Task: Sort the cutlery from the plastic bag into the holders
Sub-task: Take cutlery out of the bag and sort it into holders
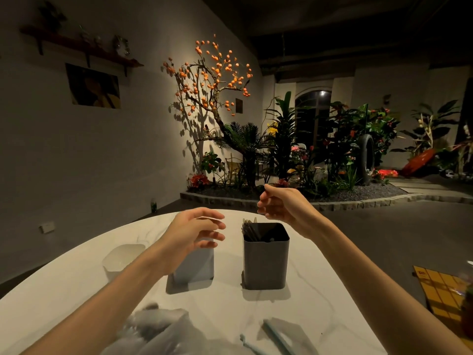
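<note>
We judge the sorting partly done. The dark grey holder (266,254) already has a bunch of clear plastic cutlery (249,228) standing in it, handles or tips poking just above its rim on the left side; what kind of pieces they are we cannot tell. The light holder (194,262) beside it to the left is mostly hidden behind our left forearm, so we cannot say what it contains. A third, white holder (122,257) sits further left and looks empty from here.

Work remains: the plastic bag (158,329) lies crumpled and blurred at the near edge of the table (320,290), with something darker showing through it, and two pale blue pieces (277,336) lie loose on the table just right of the bag.

Our left hand (197,230) hovers over the light holder, fingers spread and relaxed, gripping nothing. Our right hand (279,203) hangs above and behind the grey holder, fingers loosely curled, holding nothing we can see.

Beyond the table, an indoor garden with an orange-fruited tree (210,80) fills the dim room.
</note>
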`<state>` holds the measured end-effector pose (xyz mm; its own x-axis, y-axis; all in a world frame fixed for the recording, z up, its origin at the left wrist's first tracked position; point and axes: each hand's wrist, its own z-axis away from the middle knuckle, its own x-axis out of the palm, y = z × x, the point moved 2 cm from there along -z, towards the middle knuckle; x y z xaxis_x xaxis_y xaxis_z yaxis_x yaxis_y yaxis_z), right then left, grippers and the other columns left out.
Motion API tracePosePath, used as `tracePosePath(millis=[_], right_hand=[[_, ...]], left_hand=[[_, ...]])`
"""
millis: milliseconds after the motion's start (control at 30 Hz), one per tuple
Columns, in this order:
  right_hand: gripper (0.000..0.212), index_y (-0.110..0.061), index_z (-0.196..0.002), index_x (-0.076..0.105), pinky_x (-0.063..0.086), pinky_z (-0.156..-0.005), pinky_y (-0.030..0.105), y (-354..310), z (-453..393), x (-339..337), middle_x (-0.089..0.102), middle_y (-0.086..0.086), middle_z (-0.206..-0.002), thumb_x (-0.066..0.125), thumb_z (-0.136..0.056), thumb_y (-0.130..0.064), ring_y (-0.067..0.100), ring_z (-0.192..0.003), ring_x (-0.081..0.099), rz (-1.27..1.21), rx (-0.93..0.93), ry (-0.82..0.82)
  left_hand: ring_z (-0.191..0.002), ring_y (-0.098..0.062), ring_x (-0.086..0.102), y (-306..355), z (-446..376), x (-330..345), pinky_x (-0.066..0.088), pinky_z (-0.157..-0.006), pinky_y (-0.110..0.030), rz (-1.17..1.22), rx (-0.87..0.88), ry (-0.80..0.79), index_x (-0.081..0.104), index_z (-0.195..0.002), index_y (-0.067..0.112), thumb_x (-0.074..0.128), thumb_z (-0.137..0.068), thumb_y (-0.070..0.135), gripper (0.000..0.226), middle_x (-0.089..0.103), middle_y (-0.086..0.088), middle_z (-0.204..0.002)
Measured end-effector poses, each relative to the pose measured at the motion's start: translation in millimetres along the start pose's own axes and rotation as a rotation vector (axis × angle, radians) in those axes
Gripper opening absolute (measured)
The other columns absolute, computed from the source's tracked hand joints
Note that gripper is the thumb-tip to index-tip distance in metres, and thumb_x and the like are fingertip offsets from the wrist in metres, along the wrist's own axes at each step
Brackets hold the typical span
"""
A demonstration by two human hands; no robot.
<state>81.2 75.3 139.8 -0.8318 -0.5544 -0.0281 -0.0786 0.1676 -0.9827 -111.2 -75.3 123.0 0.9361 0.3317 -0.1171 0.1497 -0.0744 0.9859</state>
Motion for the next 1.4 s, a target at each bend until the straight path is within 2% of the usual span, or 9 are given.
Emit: tracePosePath(millis=[267, 367, 467, 600, 700, 933, 1133, 1267, 1400], right_hand=[[0.029, -0.009, -0.094, 0.070, 0.056, -0.074, 0.030, -4.3, 97.7, 33.4, 0.074, 0.012, -0.092, 0.058, -0.100, -0.035, 0.022, -0.083, 0.072, 0.117, -0.014, -0.152], [0.030, -0.007, -0.099, 0.070, 0.057, -0.080, 0.032, 8.7, 130.9, 47.7, 0.074, 0.012, -0.095, 0.058, -0.101, -0.034, 0.022, -0.086, 0.071, 0.161, 0.013, -0.242], [0.030, -0.002, -0.107, 0.069, 0.058, -0.083, 0.030, 26.6, 157.5, 71.2, 0.074, 0.014, -0.099, 0.059, -0.102, -0.030, 0.023, -0.090, 0.072, 0.248, 0.079, -0.423], [0.032, 0.001, -0.122, 0.068, 0.057, -0.097, 0.033, 51.4, 171.0, 107.6, 0.072, 0.018, -0.116, 0.060, -0.102, -0.023, 0.025, -0.104, 0.072, 0.421, 0.117, -0.576], [0.033, -0.007, -0.132, 0.065, 0.051, -0.106, 0.035, 64.8, 168.2, 131.6, 0.068, 0.012, -0.130, 0.059, -0.102, -0.020, 0.026, -0.118, 0.065, 0.571, 0.106, -0.632], [0.046, -0.016, -0.144, 0.052, 0.045, -0.109, 0.037, 92.9, 153.1, 182.0, 0.054, 0.005, -0.147, 0.058, -0.101, -0.033, 0.022, -0.129, 0.053, 1.004, -0.022, -0.528], [0.050, -0.019, -0.123, 0.066, 0.054, -0.093, 0.036, 104.7, 157.4, 224.5, 0.069, 0.006, -0.119, 0.079, -0.080, -0.042, 0.026, -0.106, 0.064, 1.307, -0.291, -0.527], [0.046, -0.024, -0.127, 0.065, 0.054, -0.093, 0.033, 108.3, 160.8, 244.7, 0.070, -0.001, -0.122, 0.077, -0.084, -0.036, 0.019, -0.108, 0.064, 1.065, -0.355, -0.660], [0.070, -0.024, -0.145, 0.047, 0.044, -0.109, 0.044, 127.0, 158.6, 256.8, 0.052, 0.004, -0.147, 0.070, -0.086, -0.053, 0.028, -0.130, 0.051, 1.294, -0.324, -0.714]], left_hand=[[-0.075, -0.026, 0.071, 32.9, 104.4, -5.2, 0.056, -0.059, -0.026, -0.086, 0.091, -0.226, 0.068, -0.105, 0.000, 0.061, -0.096, 0.002, 0.012, 0.074, -0.018, -0.098], [-0.087, -0.030, 0.073, 22.3, 135.4, -5.2, 0.060, -0.072, -0.030, -0.178, -0.030, -0.514, 0.065, -0.110, -0.004, 0.059, -0.099, 0.005, 0.016, 0.073, -0.021, -0.105], [-0.104, -0.022, 0.072, -4.9, 152.4, -6.3, 0.057, -0.094, -0.032, -0.539, -0.236, -0.733, 0.068, -0.119, 0.004, 0.056, -0.103, 0.016, 0.023, 0.074, -0.011, -0.115], [-0.103, -0.008, 0.063, -48.8, 145.5, -20.8, 0.052, -0.097, -0.028, -1.260, -0.023, -0.600, 0.072, -0.119, 0.028, 0.054, -0.099, 0.027, 0.026, 0.068, 0.011, -0.116], [-0.112, -0.012, 0.057, -67.4, 139.5, -44.8, 0.051, -0.100, -0.033, -1.308, 0.058, -0.435, 0.064, -0.123, 0.033, 0.062, -0.093, 0.027, 0.031, 0.061, 0.012, -0.124], [-0.144, -0.023, 0.036, -93.6, 154.0, -100.2, 0.041, -0.113, -0.042, -1.547, -0.132, -0.385, 0.016, -0.158, 0.038, 0.083, -0.073, 0.038, 0.108, 0.032, 0.006, -0.162], [-0.138, -0.028, 0.042, -103.8, 158.3, -116.7, 0.044, -0.109, -0.041, -1.588, -0.134, -0.391, 0.012, -0.157, 0.038, 0.082, -0.072, 0.039, 0.110, 0.040, -0.001, -0.154], [-0.141, -0.024, 0.039, -109.9, 155.2, -122.1, 0.040, -0.113, -0.042, -1.478, -0.004, -0.358, 0.027, -0.153, 0.040, 0.080, -0.065, 0.057, 0.104, 0.040, 0.005, -0.156], [-0.151, -0.028, 0.023, -113.5, 159.1, -124.4, 0.027, -0.122, -0.047, -1.478, -0.047, -0.424, 0.025, -0.155, 0.039, 0.082, -0.072, 0.054, 0.102, 0.022, -0.001, -0.165]])
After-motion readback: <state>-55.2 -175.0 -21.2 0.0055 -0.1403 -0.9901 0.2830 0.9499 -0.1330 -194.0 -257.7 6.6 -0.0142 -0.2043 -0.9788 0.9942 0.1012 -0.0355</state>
